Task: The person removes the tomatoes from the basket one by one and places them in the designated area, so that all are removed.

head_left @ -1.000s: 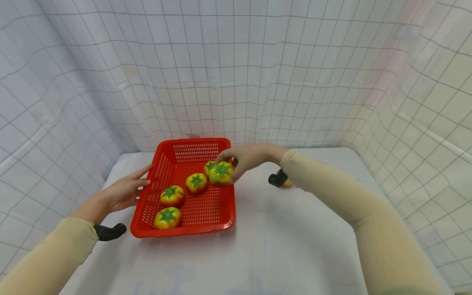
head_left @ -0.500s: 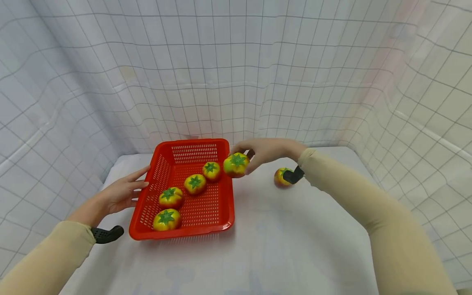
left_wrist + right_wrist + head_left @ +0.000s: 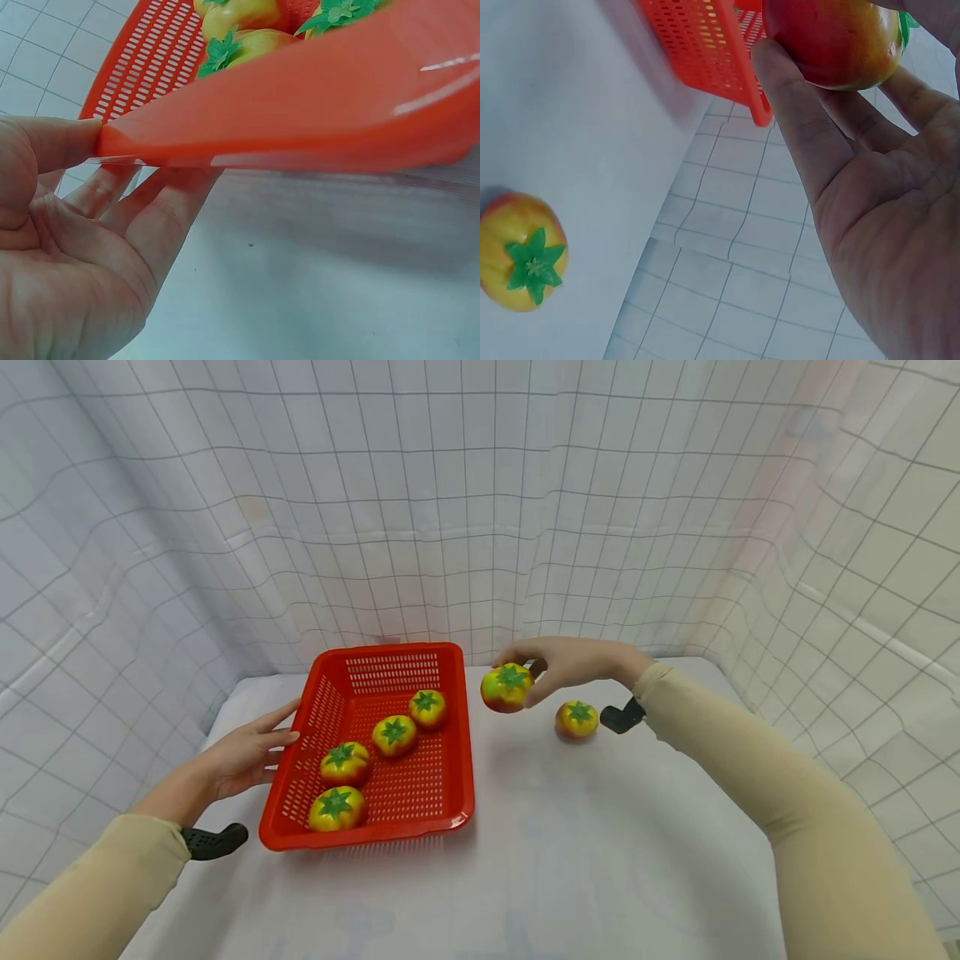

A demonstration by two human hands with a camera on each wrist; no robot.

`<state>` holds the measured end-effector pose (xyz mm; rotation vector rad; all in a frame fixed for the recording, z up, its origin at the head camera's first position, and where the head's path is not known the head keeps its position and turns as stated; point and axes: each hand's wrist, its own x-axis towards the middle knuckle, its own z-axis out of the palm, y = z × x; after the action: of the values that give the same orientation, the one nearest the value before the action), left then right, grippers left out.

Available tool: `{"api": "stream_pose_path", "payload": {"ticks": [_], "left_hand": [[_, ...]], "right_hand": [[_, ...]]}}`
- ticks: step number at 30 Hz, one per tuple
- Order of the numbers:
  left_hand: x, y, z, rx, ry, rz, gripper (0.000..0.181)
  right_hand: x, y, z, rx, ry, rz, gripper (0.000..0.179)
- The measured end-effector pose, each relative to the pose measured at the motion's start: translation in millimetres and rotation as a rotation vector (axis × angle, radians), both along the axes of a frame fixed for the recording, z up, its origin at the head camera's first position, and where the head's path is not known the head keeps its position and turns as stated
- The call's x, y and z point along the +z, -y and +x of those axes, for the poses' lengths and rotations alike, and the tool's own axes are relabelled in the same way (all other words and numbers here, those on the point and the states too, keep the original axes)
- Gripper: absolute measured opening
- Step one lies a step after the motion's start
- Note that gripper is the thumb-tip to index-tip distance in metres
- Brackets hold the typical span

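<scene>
My right hand [image 3: 573, 662] holds a yellow-and-red tomato [image 3: 507, 687] with a green star-shaped top, raised just right of the red basket [image 3: 465, 752]. In the right wrist view, the fingers and thumb of that hand go round the tomato's red underside [image 3: 832, 45]. My left hand [image 3: 243, 758] is at the basket's left side. The left wrist view shows its thumb on the rim [image 3: 247, 154] and the other fingers under it, partly hidden. Inside the basket lie several similar tomatoes [image 3: 395, 736]. Another tomato [image 3: 577, 720] sits on the table below my right wrist.
A white cloth covers the table [image 3: 540, 852]. White curtains with a grid pattern [image 3: 487, 527] enclose it at the back and both sides. Black wrist straps [image 3: 214, 842] show at both sleeve ends.
My right hand has lifted the tomato from over the basket's right side and carried it right, past the rim. The tomato on the table has come into full view. The left hand stays at the basket.
</scene>
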<state>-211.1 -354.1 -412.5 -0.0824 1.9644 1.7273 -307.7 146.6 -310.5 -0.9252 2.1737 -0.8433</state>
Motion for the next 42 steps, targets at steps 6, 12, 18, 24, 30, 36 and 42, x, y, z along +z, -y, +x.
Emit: {"api": "stream_pose_path", "payload": {"ticks": [6, 12, 18, 24, 30, 36, 42], "left_hand": [[0.9, -0.4, 0.6, 0.003, 0.0, 0.004, 0.077], [0.2, 0.8, 0.1, 0.01, 0.003, 0.01, 0.077], [0.2, 1.7, -0.2, 0.014, 0.013, 0.02, 0.078], [-0.9, 2.4, -0.7, 0.018, 0.028, 0.031, 0.079], [-0.8, 1.2, -0.9, 0.021, 0.033, 0.032, 0.078], [1.8, -1.7, 1.4, 0.022, 0.033, 0.034, 0.078], [1.3, -1.6, 1.5, 0.023, 0.038, 0.035, 0.077]], "right_hand": [[0.7, -14, -0.8, -0.021, -0.019, 0.008, 0.06], [-1.6, -29, -1.5, -0.037, -0.013, 0.0, 0.059], [-6.7, -45, -2.1, -0.083, -0.02, 0.027, 0.061], [-11.0, -61, -1.2, -0.119, -0.01, 0.024, 0.062], [-15.8, -79, -0.3, -0.169, 0.001, 0.019, 0.06], [-22.0, -97, 1.1, -0.213, 0.017, 0.012, 0.06], [-27.2, -110, 2.1, -0.249, 0.018, 0.017, 0.06]]}}
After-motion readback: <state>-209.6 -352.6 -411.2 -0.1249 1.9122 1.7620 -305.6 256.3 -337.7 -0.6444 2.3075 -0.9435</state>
